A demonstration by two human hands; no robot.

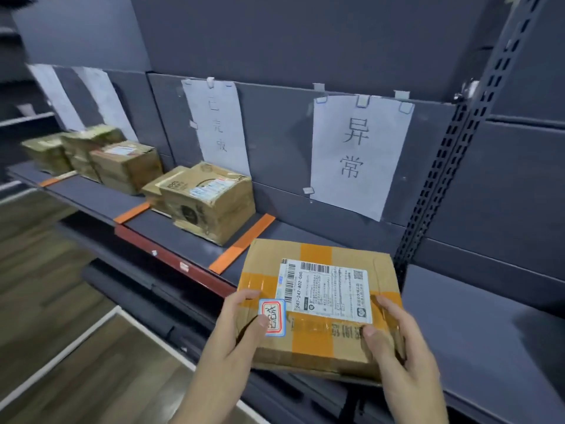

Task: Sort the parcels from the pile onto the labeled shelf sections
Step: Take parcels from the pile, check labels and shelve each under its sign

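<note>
Left hand and right hand clamp the taped cardboard parcel at opposite near corners. Probably light, stiff-walled; glossy tape may slip, so grip bare cardboard.

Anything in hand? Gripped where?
Cardboard parcel, held by both: left hand at its near-left corner, right hand at its near-right edge.

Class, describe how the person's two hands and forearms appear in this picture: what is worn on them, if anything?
Both the left hand and the right hand are bare: no gloves, rings, watch or bands show. The forearms are uncovered to the frame's bottom edge, with no sleeve visible. Fingernails look short and unpainted.
</note>
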